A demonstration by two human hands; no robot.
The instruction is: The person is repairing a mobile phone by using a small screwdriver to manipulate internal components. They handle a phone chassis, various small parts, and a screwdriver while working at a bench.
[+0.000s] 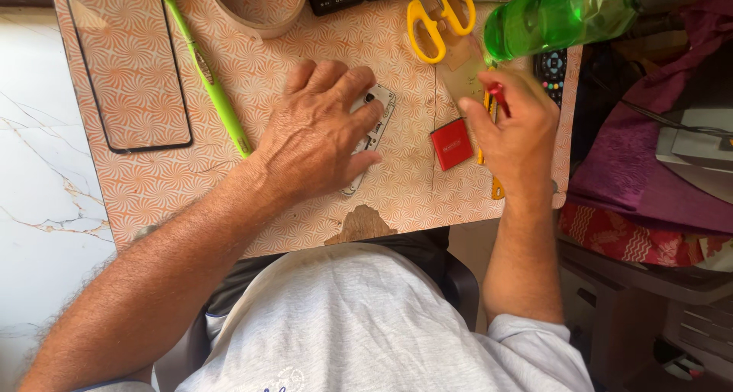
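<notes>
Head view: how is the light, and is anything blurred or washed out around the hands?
Head view: bright, even daylight, with only soft shadows under the left hand and right hand; the white marble floor at left is nearly washed out; the green bottle glows translucent with glare; the phone frame and red block are sharp; straight edges bow slightly towards the borders.

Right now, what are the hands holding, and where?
Left hand presses flat on a phone frame. Right hand pinches a small red-tipped tool near its tip.
</notes>
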